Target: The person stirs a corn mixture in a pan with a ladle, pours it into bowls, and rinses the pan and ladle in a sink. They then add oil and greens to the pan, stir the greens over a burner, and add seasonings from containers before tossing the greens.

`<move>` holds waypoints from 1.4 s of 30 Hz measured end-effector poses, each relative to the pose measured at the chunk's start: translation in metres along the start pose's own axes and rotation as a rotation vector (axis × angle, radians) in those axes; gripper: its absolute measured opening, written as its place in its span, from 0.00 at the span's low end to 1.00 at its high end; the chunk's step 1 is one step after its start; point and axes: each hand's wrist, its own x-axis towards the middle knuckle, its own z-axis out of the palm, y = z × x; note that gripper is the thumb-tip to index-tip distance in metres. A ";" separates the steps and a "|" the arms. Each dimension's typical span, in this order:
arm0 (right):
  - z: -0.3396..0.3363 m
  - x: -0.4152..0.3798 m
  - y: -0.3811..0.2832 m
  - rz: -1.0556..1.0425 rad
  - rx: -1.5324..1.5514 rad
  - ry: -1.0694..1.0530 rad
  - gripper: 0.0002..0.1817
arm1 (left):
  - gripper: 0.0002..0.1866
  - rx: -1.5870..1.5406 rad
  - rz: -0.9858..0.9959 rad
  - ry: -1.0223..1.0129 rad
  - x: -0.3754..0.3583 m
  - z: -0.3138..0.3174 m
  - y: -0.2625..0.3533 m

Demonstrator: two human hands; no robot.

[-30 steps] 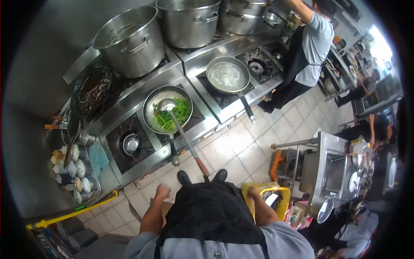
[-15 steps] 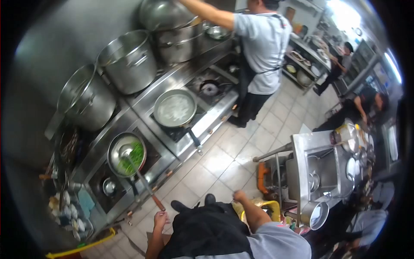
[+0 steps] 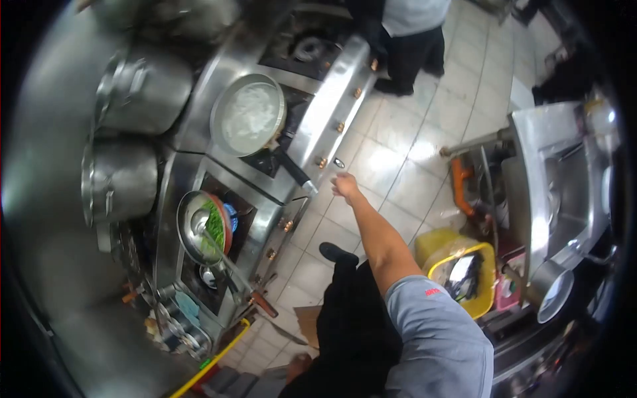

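My right hand (image 3: 344, 186) reaches out on a straight arm at the stove's front edge. Its fingers are curled, and nothing shows in them. It is close to the dark handle (image 3: 292, 169) of a wide pan (image 3: 215, 123) of cloudy, bubbling liquid, but looks apart from it. Brass knobs (image 3: 322, 161) line the stove front nearby. Low in the picture, my left hand (image 3: 300, 365) is partly hidden and its fingers cannot be made out. A ladle (image 3: 264, 304) with a wooden grip rests in a frying pan (image 3: 187, 229) of chopped greens (image 3: 213, 224); blue flame shows beside it.
Large steel pots (image 3: 126, 179) stand behind the burners. A person in dark trousers (image 3: 415, 60) is at the far end of the stove. To the right are a yellow bin (image 3: 488, 302), an orange pipe (image 3: 459, 189) and a steel sink unit (image 3: 531, 132). A yellow rail (image 3: 212, 358) runs at lower left.
The view has turned down and toward the stove. My right arm has swung from beside my body out to the stove front. My left hand has dropped lower, away from the ladle's grip.
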 end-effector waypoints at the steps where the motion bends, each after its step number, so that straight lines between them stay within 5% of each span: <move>1: 0.010 0.008 -0.005 -0.015 0.077 0.007 0.27 | 0.10 -0.242 0.107 -0.220 -0.008 0.070 -0.062; 3: 0.033 0.038 0.001 -0.061 0.208 0.119 0.31 | 0.12 -0.235 -0.182 -0.252 -0.060 0.059 -0.044; 6: 0.041 0.055 -0.007 -0.051 0.238 0.083 0.31 | 0.14 -0.218 -0.322 -0.302 -0.071 0.039 -0.036; 16: 0.041 0.074 0.002 -0.084 0.290 0.026 0.14 | 0.21 -0.137 -0.368 -0.338 -0.057 0.026 -0.022; 21: 0.041 0.088 0.014 -0.141 0.413 -0.021 0.11 | 0.25 0.190 -0.201 -0.367 -0.072 0.047 -0.026; 23: 0.031 0.094 0.021 -0.156 0.348 -0.108 0.19 | 0.18 -0.507 -0.517 -0.311 -0.069 0.030 -0.023; 24: 0.019 0.126 0.061 -0.363 0.432 -0.291 0.20 | 0.16 -1.157 -0.802 -0.225 -0.066 0.022 -0.021; 26: 0.010 0.103 0.039 -0.202 0.307 -0.292 0.26 | 0.11 -1.663 -0.932 -0.136 -0.067 0.019 -0.013; 28: 0.005 0.087 0.034 -0.051 0.161 -0.181 0.30 | 0.11 -1.710 -0.869 -0.094 -0.072 0.023 -0.010; 32: -0.074 0.073 0.093 -0.181 -0.282 -0.133 0.15 | 0.10 -1.578 -0.856 0.051 -0.060 0.028 -0.004; 36: -0.218 0.030 0.202 -0.003 -0.641 -0.182 0.11 | 0.10 -1.478 -0.798 0.052 -0.060 0.035 -0.007; 37: -0.273 0.030 0.246 -0.095 -1.058 -0.309 0.11 | 0.10 -1.575 -0.818 0.134 -0.066 0.039 -0.007; 41: -0.257 -0.145 0.221 0.281 -0.950 -0.165 0.11 | 0.13 -1.961 -0.521 0.258 -0.089 0.121 -0.059; 42: -0.240 -0.170 0.220 0.304 -0.949 -0.167 0.12 | 0.16 -1.933 -0.664 0.045 -0.088 0.132 -0.082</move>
